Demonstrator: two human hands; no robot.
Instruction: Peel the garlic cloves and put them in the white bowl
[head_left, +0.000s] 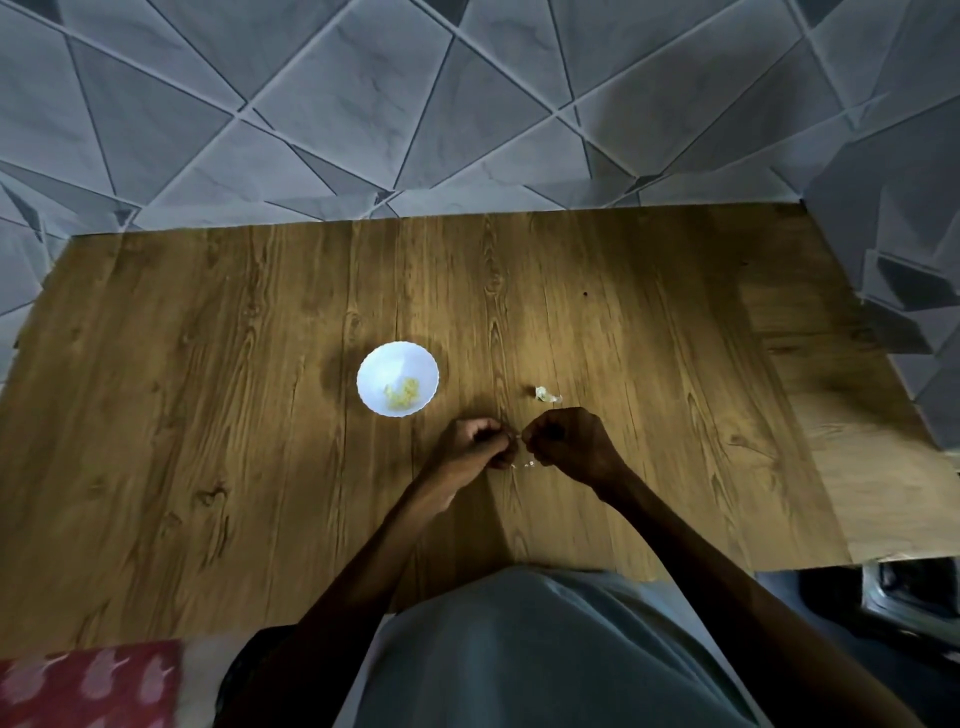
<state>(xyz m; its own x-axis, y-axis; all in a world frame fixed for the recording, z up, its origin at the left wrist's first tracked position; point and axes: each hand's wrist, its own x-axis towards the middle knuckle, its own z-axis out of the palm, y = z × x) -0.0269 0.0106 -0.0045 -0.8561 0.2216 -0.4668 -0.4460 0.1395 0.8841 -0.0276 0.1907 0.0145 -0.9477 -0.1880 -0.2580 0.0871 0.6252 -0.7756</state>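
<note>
My left hand (475, 441), right hand (563, 441): fingers curled, pinching tiny clove (515, 439) between them, mid-desk. Likely light, firm, slippery; papery skin tears, so grip ends. Bowl (389, 361) near.

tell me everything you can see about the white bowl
The white bowl is small and round with a scalloped rim, smooth like plastic or ceramic. It stands upright on the wooden table, beyond and left of the left hand and right hand, which pinch a garlic clove and do not touch it. Pale yellow peeled garlic pieces lie in its bottom, toward the near side.
</note>
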